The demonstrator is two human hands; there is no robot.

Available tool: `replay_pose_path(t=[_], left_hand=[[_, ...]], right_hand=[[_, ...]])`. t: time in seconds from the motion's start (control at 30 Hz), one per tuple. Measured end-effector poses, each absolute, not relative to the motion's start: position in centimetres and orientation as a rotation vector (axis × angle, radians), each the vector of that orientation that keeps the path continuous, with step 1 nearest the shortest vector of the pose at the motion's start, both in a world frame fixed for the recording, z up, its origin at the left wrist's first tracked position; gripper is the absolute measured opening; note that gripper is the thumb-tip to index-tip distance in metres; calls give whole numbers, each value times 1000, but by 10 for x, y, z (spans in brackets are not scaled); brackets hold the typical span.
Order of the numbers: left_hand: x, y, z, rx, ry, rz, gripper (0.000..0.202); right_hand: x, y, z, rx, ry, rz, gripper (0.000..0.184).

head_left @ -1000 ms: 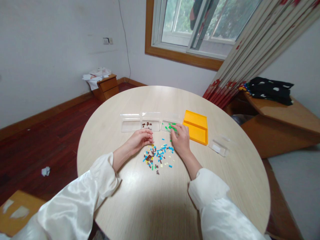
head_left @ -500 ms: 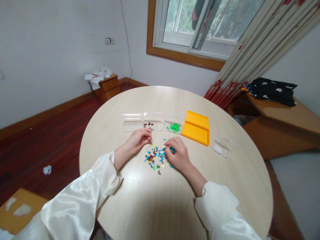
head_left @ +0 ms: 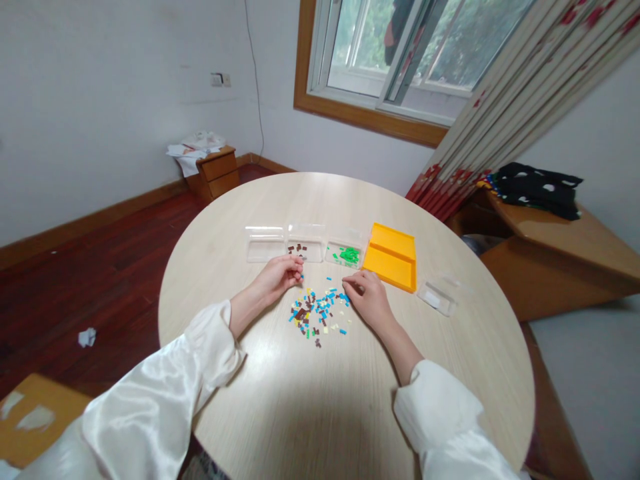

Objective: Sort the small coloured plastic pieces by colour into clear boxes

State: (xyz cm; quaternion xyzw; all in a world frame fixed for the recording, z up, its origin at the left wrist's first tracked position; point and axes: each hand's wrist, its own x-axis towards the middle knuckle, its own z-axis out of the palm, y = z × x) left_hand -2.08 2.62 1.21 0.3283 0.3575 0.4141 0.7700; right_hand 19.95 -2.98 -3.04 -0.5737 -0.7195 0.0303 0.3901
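A pile of small coloured pieces [head_left: 319,311], brown, blue, yellow and green, lies on the round pale wooden table [head_left: 280,393]. My left hand [head_left: 280,275] rests curled at the pile's upper left, fingertips pinched on something I cannot make out. To the right of the pile, my right hand [head_left: 367,298] has its fingers curled and pinched at the pile's edge. Behind the pile stand three clear boxes: an empty one [head_left: 265,245], one with brown pieces [head_left: 306,244], one with green pieces [head_left: 345,252].
A yellow tray [head_left: 393,257] lies right of the clear boxes, with another small clear box [head_left: 437,295] further right. A bedside cabinet [head_left: 217,170] with papers stands by the wall. Dark folded cloth [head_left: 537,187] lies on a wooden desk at the right. Crumpled paper [head_left: 87,337] is on the floor.
My right hand came back from the box with green pieces to the pile, dipped into it, then drew slightly right. The left hand has stayed put.
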Motion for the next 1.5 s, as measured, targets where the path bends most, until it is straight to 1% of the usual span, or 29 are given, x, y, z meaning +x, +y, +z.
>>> replay_pose_path(t=[0.17, 0.37, 0.73, 0.93, 1.07, 1.17, 1.23, 1.37, 1.5], left_hand=[[-22, 27, 11, 719, 795, 897, 14], [-22, 30, 8, 696, 793, 903, 12], [-22, 32, 4, 704, 825, 930, 12], [-22, 31, 6, 712, 811, 927, 13], [-22, 31, 6, 716, 817, 930, 13], [-22, 31, 6, 717, 820, 934, 13], [-22, 30, 7, 722, 817, 935, 12], [-22, 29, 8, 741, 798, 924, 14], [-22, 29, 8, 744, 788, 920, 13]], right_hand=[[203, -28, -32, -1499, -1847, 131, 12], [200, -30, -29, -1500, -1800, 89, 13], [201, 0, -24, -1463, -1497, -199, 20], [204, 7, -26, -1467, -1485, -138, 29], [199, 0, -22, -1428, -1547, -135, 24], [184, -16, -12, -1326, -1666, -56, 14], [169, -33, -5, -1192, -1813, 73, 10], [144, -67, 4, -1007, -2082, 360, 10], [142, -84, 6, -1017, -2192, 452, 15]])
